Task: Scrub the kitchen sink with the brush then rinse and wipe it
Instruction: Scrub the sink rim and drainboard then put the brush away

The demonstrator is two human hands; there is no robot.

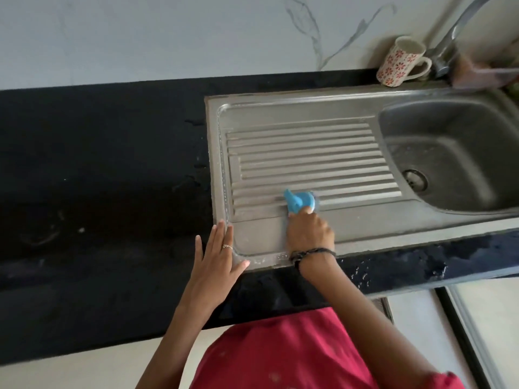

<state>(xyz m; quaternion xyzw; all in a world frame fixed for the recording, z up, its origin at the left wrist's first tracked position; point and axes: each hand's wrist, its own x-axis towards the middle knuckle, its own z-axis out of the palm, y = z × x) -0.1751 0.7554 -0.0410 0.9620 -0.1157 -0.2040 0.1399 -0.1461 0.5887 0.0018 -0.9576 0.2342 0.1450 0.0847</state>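
Head view: steel sink (280, 108), black countertop (98, 164)

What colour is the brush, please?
The brush is light blue, seen in the head view.

Right hand (309, 230) fisted (thread-banded wrist), left hand (217, 258) flat, fingers spread

The brush (300, 202) is small, blue-handled with pale bristles, pressed flat on the near ridges of the drainboard. The steel sink (280, 110) lies set in a black counter, ribbed drainboard on the left, wet basin with drain on the right
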